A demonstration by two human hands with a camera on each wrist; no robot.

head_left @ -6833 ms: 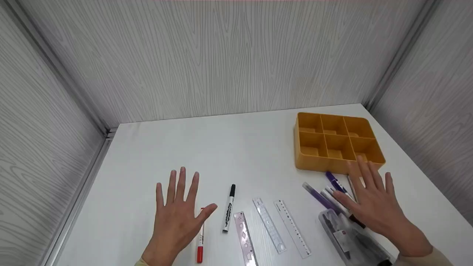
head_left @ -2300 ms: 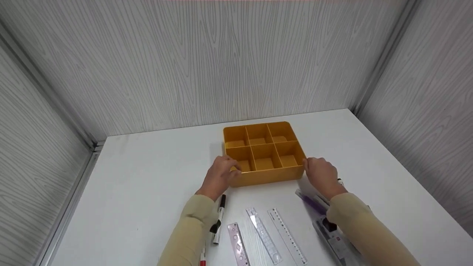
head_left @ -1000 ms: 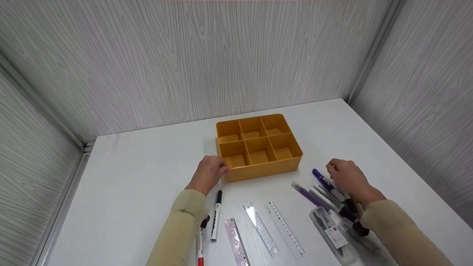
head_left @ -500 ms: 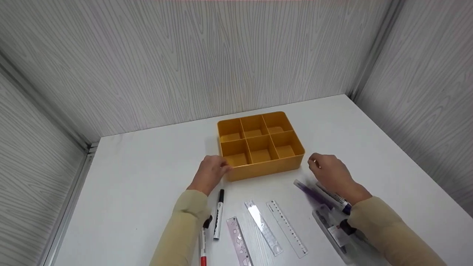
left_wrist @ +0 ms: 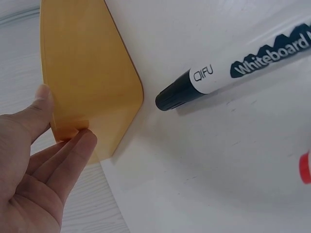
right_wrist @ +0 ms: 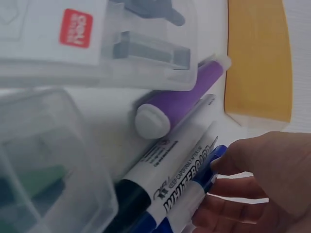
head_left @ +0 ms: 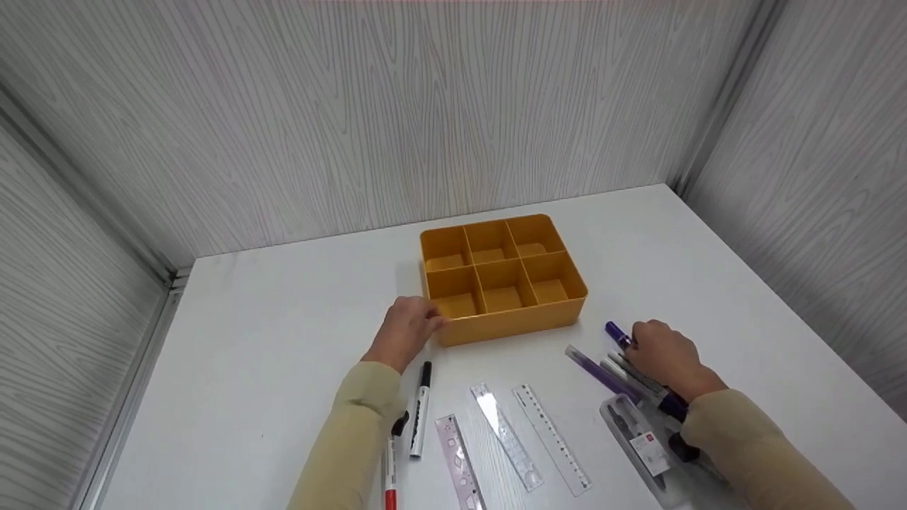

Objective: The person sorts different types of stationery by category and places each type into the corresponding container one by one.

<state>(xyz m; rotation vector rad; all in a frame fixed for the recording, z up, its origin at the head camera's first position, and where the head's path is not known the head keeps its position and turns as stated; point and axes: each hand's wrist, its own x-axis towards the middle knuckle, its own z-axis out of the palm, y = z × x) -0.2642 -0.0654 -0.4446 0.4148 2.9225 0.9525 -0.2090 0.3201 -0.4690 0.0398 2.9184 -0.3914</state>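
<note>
My left hand [head_left: 405, 329] pinches the front left corner of a yellow six-compartment organizer box [head_left: 510, 326], thumb on the rim and fingers along the outer wall [left_wrist: 90, 63]. My right hand [head_left: 666, 354] is over the pens on the right. Its thumb and fingers close round a blue-capped marker [right_wrist: 206, 167], whose cap also shows past the knuckles in the head view. Beside it lie whiteboard markers [right_wrist: 167, 162] and a purple pen [head_left: 595, 370]. The fingers hide part of the held marker.
A clear plastic case [head_left: 634, 443] lies front right. Three rulers, one pinkish [head_left: 459, 460], one clear [head_left: 504, 435] and one with markings [head_left: 551, 439], lie front middle. A black-capped whiteboard marker [head_left: 421, 411] and a red-capped marker [head_left: 390, 489] lie near my left forearm. Panels [head_left: 439, 106] enclose the table.
Both hands had earlier brought the box from the right to the middle. My right hand then left its corner and has now come down on the blue-capped marker; my left hand stays on the box.
</note>
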